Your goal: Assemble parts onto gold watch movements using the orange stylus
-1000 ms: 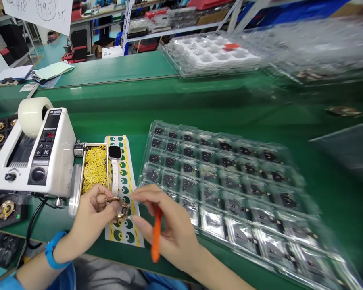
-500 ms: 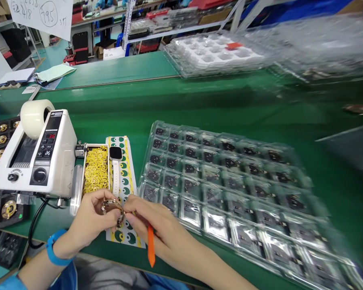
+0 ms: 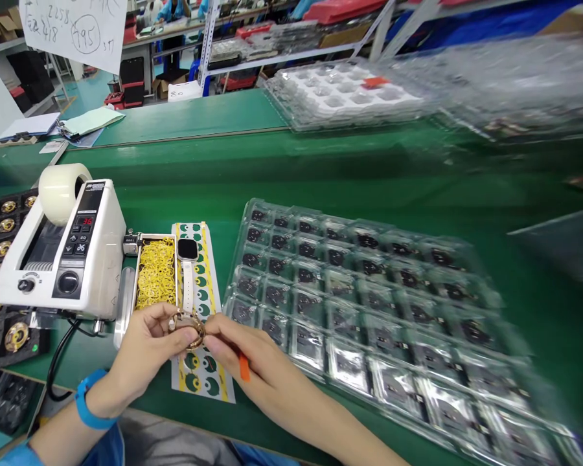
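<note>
Left hand (image 3: 143, 353) and right hand (image 3: 252, 366) meet fingertip to fingertip, fingers pinched. Both forearms angle inward. Blue band on left wrist.

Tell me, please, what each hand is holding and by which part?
Both the left hand and right hand pinch the small gold ring-shaped part by its rim; the right also holds an orange tool.

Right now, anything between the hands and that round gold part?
Nothing visible. The left hand and right hand both pinch the round gold part directly, above the sticker sheet. An orange tool sits tucked in the right hand.
</note>
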Motion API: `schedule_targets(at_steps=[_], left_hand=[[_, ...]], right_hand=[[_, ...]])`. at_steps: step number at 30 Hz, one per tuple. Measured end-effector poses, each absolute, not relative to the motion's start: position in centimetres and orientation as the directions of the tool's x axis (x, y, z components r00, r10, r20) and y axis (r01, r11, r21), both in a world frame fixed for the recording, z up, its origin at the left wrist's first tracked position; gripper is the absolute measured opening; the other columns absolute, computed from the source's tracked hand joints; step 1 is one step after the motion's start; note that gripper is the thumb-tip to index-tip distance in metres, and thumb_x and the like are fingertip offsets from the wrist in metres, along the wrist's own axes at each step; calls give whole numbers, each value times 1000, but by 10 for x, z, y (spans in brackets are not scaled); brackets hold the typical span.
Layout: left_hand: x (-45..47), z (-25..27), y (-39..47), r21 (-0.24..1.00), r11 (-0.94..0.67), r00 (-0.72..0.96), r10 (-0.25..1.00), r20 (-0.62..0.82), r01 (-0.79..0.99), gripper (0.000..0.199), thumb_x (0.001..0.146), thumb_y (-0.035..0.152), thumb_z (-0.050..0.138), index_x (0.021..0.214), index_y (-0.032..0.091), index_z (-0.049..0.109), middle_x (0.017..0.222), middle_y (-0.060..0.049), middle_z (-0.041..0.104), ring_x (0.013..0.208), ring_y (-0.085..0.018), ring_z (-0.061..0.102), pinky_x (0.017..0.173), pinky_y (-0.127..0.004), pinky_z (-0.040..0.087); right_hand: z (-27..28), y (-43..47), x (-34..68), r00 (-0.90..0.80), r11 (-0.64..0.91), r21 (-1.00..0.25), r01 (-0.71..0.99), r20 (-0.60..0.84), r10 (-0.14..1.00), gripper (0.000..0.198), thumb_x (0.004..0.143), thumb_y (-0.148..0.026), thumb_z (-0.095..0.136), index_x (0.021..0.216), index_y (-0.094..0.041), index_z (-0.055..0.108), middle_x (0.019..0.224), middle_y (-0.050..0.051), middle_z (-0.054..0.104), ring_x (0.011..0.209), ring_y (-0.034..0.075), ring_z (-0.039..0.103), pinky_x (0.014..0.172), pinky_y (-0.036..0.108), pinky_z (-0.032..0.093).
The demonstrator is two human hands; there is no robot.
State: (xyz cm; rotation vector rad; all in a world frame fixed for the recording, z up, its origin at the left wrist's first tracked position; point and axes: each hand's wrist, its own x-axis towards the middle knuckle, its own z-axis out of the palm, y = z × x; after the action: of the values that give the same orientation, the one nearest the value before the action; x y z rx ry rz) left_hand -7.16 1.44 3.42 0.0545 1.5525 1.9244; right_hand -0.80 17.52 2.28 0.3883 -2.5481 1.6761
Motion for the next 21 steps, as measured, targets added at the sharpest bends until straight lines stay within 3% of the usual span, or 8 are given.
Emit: schedule_targets(at_steps=[5, 10, 12, 15, 18, 21], left_hand=[[-72, 32, 13, 896, -75, -800, 487, -351, -438, 39, 64, 45, 85, 73, 13, 64, 61, 2, 59, 50, -7, 47, 48, -18, 36], [-71, 30, 13, 939, -43, -843, 456, -285, -341, 37, 67, 46, 81, 70, 14, 63, 56, 3, 54, 47, -8, 43, 46, -20, 35], [-69, 30, 14, 984, -7, -905, 394, -158, -175, 27, 72, 38, 78, 69, 14, 66, 59, 1, 56, 52, -11, 47, 50, -22, 39], [-63, 26, 14, 968, 105, -925, 336, 179, 226, 10, 82, 20, 67, 78, 17, 76, 70, -5, 63, 66, -17, 57, 59, -27, 46], [-54, 18, 12, 814, 188, -799, 403, 446, 550, 30, 89, 11, 51, 105, 20, 76, 86, -12, 68, 78, -21, 63, 67, -31, 52], [-42, 10, 6, 692, 298, -725, 502, 473, 658, 37, 94, 13, 43, 120, 19, 69, 97, -17, 69, 85, -24, 64, 71, -35, 54]], right_hand=[[19, 172, -7, -983, 325, -930, -169, 136, -123, 50, 105, -56, 28, 75, -21, 46, 65, -2, 47, 56, 14, 44, 52, 24, 35], [15, 166, -12, -995, 91, -996, 16, -25, -99, 63, 96, -72, 33, 62, -20, 43, 51, -3, 40, 49, 13, 37, 49, 25, 30], [17, 165, -14, -987, -21, -992, 124, -121, -106, 64, 89, -77, 42, 64, -19, 51, 47, -4, 37, 47, 13, 33, 47, 24, 26], [23, 164, -14, -963, -223, -940, 260, -235, -132, 60, 83, -74, 58, 66, -17, 54, 50, -5, 35, 45, 9, 23, 44, 22, 20], [22, 166, -8, -943, -400, -854, 333, -298, -149, 49, 82, -63, 69, 72, -17, 57, 59, -5, 37, 46, 7, 18, 43, 20, 24], [-1, 173, -2, -929, -456, -810, 369, -334, -159, 39, 79, -56, 73, 74, -20, 61, 62, -1, 41, 47, 9, 26, 46, 26, 39]])
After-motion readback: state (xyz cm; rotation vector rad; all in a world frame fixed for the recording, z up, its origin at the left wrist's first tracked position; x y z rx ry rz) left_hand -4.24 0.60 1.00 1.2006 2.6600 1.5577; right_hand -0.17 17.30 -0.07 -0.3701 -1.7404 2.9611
